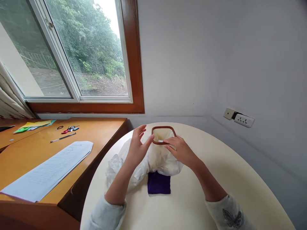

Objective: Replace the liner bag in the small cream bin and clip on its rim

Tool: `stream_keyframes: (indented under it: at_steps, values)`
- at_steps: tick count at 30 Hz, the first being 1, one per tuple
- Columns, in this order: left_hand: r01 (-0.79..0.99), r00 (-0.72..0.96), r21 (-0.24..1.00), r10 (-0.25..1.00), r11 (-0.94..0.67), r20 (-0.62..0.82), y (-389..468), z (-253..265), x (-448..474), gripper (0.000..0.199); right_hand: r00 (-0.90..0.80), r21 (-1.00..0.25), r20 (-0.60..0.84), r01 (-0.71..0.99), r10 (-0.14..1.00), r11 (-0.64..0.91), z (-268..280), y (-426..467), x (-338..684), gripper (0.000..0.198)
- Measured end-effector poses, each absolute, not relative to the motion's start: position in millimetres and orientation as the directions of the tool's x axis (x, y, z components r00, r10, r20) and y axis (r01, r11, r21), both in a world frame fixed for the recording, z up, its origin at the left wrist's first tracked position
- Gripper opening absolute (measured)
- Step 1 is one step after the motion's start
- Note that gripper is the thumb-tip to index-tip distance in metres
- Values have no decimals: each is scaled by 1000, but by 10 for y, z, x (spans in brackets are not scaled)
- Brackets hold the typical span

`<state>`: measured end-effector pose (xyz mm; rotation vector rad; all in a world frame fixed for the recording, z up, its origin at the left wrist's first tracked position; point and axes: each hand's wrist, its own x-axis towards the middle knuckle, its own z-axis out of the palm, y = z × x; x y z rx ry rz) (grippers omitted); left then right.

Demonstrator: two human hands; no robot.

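Observation:
A brown rounded-square rim (pixel 164 127) tops a small bin-like container lined with a pale translucent plastic bag (pixel 160 159); the bag hangs down over the container's outside. My left hand (pixel 139 146) is at the rim's left side, fingers apart, its thumb tip at or very near the rim. My right hand (pixel 183 150) holds the rim's front right part, with fingers over the top and the thumb against the near side. Crumpled clear plastic (pixel 115 166) lies on the left, partly behind my left forearm. A dark purple cloth square (pixel 159 183) lies flat in front of the bag.
Everything stands on a round cream table (pixel 230 188) against the wall. To the left, a wooden desk (pixel 105 127) holds paper sheets (pixel 48 171), a pen (pixel 62 137), red-and-blue small items (pixel 70 129) and coloured papers (pixel 35 124). A wall socket (pixel 244 120) is at right.

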<state>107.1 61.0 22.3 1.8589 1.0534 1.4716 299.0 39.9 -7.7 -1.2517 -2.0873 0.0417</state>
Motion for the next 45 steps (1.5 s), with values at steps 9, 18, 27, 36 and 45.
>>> stream_keyframes:
  at_steps: [9, 18, 27, 36, 45]
  values:
    - [442, 398, 792, 883, -421, 247, 899, -5, 1061, 113, -266, -420, 504, 756, 822, 502, -126, 524, 2986, 21]
    - [85, 535, 927, 801, -365, 267, 1149, -424, 1202, 125, -268, -548, 442, 675, 856, 494, -65, 499, 3129, 17]
    - [-150, 453, 921, 803, -359, 387, 1142, -695, 1354, 127, -272, -586, 451, 628, 850, 511, -76, 507, 3126, 14]
    - [-78, 422, 924, 828, -374, 371, 1094, -674, 1340, 123, -211, -590, 493, 632, 844, 502, -70, 509, 3096, 16]
    - [-56, 430, 911, 814, -408, 391, 1074, -664, 1337, 123, -346, -311, 613, 720, 710, 620, -148, 546, 3133, 17]
